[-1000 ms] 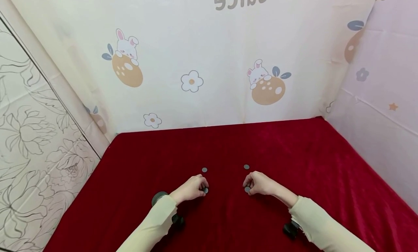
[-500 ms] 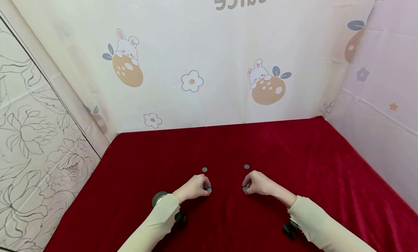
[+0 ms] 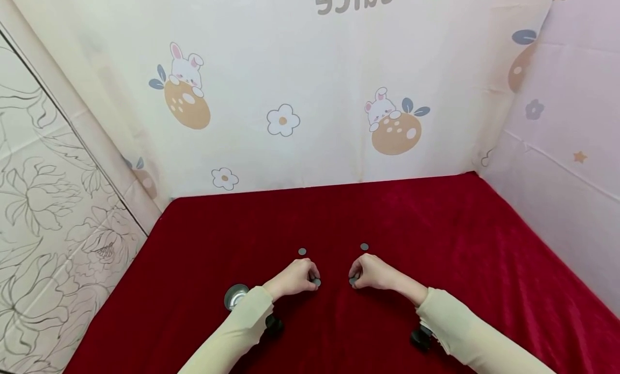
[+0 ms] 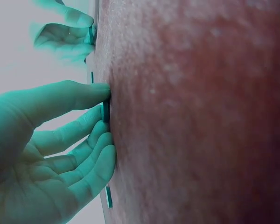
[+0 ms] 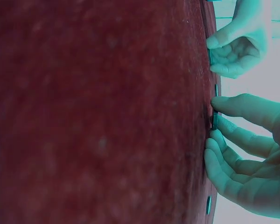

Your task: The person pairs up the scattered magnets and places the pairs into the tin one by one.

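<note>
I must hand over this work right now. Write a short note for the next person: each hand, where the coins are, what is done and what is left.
Left hand: fingertips on a grey coin that lies on the red cloth, thumb and forefinger pinching it.
Right hand: the same on its own coin.
These two coins lie close together between the hands, apart, not touching.
Two more coins lie loose farther back: one beyond the left hand, one beyond the right.
A small metal cup stands by the left sleeve.
Done: both near coins are under the fingers.
Left: probably the two far coins, which are untouched.
</note>
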Demonstrator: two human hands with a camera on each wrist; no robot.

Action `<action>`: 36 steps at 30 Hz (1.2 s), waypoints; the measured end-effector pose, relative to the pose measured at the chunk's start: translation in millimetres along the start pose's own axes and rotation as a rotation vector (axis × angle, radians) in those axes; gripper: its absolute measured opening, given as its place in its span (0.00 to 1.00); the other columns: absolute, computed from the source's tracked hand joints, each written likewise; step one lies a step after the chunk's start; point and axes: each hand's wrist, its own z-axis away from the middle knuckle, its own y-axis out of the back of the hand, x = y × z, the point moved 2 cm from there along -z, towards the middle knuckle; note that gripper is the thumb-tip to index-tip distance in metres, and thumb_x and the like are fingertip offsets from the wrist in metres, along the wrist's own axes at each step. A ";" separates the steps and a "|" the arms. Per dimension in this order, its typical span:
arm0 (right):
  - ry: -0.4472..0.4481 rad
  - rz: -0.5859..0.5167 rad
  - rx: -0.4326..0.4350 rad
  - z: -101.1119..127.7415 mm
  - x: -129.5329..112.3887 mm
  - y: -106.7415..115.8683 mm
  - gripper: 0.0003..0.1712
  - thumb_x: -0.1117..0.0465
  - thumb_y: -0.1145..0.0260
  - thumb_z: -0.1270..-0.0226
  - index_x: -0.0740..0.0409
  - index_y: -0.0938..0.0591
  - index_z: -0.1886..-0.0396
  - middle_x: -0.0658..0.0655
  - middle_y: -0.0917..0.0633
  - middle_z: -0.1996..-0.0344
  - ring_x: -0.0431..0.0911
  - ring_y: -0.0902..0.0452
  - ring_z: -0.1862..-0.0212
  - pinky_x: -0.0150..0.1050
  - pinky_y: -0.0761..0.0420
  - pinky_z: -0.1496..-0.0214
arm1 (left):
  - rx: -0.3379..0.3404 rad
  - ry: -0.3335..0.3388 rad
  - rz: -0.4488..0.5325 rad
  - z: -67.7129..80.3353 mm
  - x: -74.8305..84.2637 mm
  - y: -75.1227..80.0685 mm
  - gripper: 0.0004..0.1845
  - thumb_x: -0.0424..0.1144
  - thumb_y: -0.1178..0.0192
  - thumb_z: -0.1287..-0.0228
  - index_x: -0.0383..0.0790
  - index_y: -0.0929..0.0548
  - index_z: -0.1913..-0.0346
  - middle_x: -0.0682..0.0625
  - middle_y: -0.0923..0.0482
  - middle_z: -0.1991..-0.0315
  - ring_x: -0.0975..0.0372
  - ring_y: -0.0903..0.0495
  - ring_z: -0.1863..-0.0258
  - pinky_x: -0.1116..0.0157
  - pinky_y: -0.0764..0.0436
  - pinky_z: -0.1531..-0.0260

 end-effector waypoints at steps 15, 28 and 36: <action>0.017 0.010 -0.013 -9.7 -6.2 -8.5 0.06 0.71 0.33 0.56 0.66 0.18 0.74 0.50 0.19 0.80 0.34 0.28 0.78 0.27 0.27 0.75 | -0.019 0.013 -0.015 -7.8 10.4 -4.7 0.06 0.32 0.37 0.49 0.36 0.19 0.67 0.52 0.27 0.71 0.67 0.27 0.73 0.75 0.28 0.72; 0.024 0.009 -0.014 -13.1 -14.7 -14.5 0.05 0.71 0.33 0.54 0.67 0.17 0.74 0.51 0.19 0.80 0.34 0.29 0.79 0.27 0.28 0.75 | -0.017 -0.003 -0.012 -10.9 16.2 -9.9 0.06 0.32 0.36 0.50 0.36 0.19 0.67 0.53 0.26 0.72 0.69 0.28 0.74 0.76 0.28 0.72; 0.024 0.003 -0.021 -14.8 -16.9 -17.6 0.05 0.70 0.33 0.54 0.65 0.17 0.74 0.50 0.20 0.81 0.34 0.29 0.80 0.28 0.28 0.76 | -0.024 -0.001 -0.001 -13.0 17.2 -13.0 0.06 0.33 0.37 0.48 0.36 0.18 0.66 0.54 0.26 0.71 0.69 0.28 0.74 0.77 0.28 0.73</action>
